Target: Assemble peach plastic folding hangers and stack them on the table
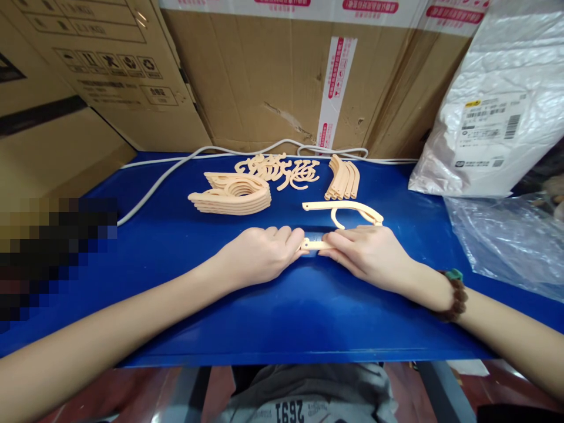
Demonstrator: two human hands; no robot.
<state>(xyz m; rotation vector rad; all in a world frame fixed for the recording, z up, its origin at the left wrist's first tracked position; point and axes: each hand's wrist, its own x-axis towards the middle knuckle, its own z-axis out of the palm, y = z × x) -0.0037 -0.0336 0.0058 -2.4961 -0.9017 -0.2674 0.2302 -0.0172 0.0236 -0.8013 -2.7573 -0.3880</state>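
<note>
My left hand [259, 254] and my right hand [368, 254] lie knuckles-up on the blue table [282, 317], fingers curled. Between them both pinch a small peach plastic piece [314, 244]; only its middle shows. Just beyond my right hand lies a peach hanger arm with a hook [343, 210]. Farther back sit a stack of curved hanger parts [233, 194], a pile of hooks [282, 170] and a bundle of curved strips [342, 178].
Cardboard boxes [273, 76] wall off the back and left. A white cable [176, 170] runs along the table's far edge. A white plastic parcel [489, 111] and a clear plastic bag [511, 241] fill the right side. A bead bracelet [456, 296] circles my right wrist.
</note>
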